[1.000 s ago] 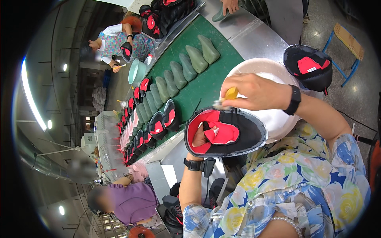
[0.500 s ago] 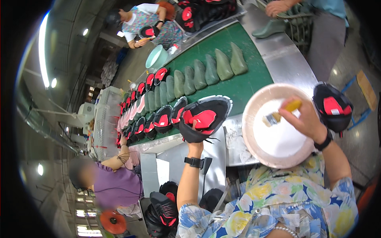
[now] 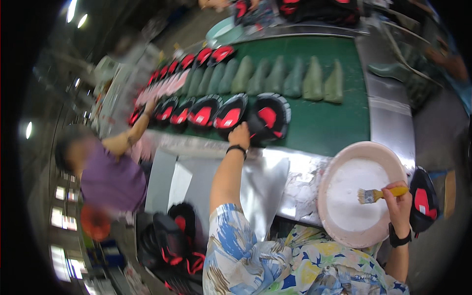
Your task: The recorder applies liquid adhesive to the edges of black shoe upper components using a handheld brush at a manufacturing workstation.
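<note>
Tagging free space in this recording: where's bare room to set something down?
The green surface is bare right of the shoes, between green lasts and bowl, and beyond the rightmost lasts. Its left end is crowded with both.

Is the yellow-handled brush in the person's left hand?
No: the right hand holds the yellow-handled brush over the pale pink basin, while the left hand is beside a shoe upper.
</note>
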`<state>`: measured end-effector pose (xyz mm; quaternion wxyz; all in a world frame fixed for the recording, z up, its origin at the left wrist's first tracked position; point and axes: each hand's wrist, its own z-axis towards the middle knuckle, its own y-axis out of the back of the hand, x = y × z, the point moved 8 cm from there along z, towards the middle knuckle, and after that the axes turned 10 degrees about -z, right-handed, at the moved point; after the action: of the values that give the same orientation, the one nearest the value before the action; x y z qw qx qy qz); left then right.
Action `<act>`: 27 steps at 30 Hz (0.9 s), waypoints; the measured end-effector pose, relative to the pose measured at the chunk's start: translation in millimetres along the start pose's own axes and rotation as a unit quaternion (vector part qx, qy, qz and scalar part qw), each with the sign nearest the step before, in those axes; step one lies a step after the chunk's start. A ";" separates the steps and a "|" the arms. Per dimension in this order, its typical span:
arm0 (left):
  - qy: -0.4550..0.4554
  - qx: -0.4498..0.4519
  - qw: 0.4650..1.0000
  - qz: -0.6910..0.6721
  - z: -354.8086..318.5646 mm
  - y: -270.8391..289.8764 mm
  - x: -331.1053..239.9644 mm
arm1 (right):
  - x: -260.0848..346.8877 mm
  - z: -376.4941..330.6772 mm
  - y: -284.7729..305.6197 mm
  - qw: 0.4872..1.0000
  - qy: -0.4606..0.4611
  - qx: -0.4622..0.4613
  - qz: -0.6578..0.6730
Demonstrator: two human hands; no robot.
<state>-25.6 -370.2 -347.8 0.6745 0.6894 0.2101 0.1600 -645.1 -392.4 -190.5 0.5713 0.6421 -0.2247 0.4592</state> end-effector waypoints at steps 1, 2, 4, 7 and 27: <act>-0.052 0.006 0.998 0.041 -4.5 11.3 -15.5 | -6.3 4.7 -1.5 1.000 -0.017 -0.001 0.005; -0.122 -0.112 0.986 -0.013 -16.6 40.8 -28.0 | -11.1 5.4 -0.7 1.000 -0.023 -0.003 0.022; -0.110 -0.163 0.978 -0.062 -36.8 83.2 -28.4 | -23.8 5.1 1.6 0.999 0.009 0.011 0.036; -0.081 -0.246 0.965 -0.044 -105.6 139.2 35.6 | -24.7 9.1 -1.9 0.997 0.034 0.053 0.039; 0.134 -0.053 0.955 0.258 -222.9 110.0 52.8 | 45.1 -45.1 -35.1 0.992 0.085 0.076 0.050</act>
<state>-84.4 -151.3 -232.8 0.6115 0.6554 0.1047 0.4309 -610.1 -330.8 -174.2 0.5140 0.6300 -0.1715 0.5563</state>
